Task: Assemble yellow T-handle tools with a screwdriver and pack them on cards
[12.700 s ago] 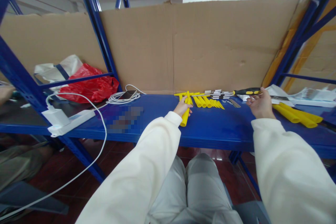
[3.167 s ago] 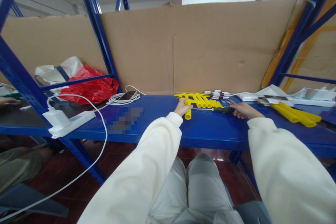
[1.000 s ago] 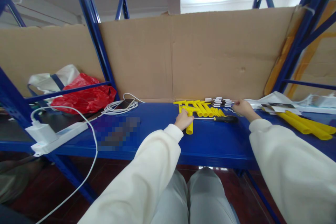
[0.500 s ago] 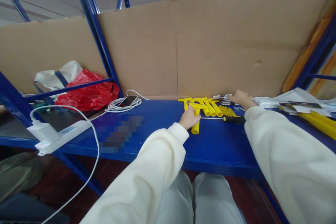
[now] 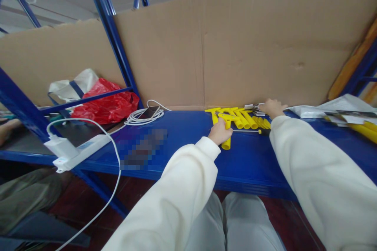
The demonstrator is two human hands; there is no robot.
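My left hand [image 5: 219,131] is closed around a yellow T-shaped plastic handle [image 5: 226,143], its round tube end pointing toward me above the blue shelf. Behind it, several like yellow T-shaped handles [image 5: 242,119] lie in a row. To their right is a group of smaller yellow plastic pieces [image 5: 260,122]. My right hand [image 5: 272,108] reaches to the back, fingers curled down beside a small pile of white and dark pieces [image 5: 252,107]; what its fingertips hold is too small to make out. A screwdriver [image 5: 259,131] lies in front of the row, its handle partly behind my right sleeve.
On the left are a white power strip [image 5: 85,150] with a plugged charger, a coiled white cable [image 5: 134,119], a phone [image 5: 149,112] and a red plastic bag [image 5: 107,102]. Cardboard [image 5: 250,47] walls the back. White plastic packaging [image 5: 332,106] lies right. Another person's hand shows far left.
The view has turned slightly, so the scene sits further right. My left hand keeps the yellow handle. My right hand stays at the back by the small pieces, its fingers slightly shifted.
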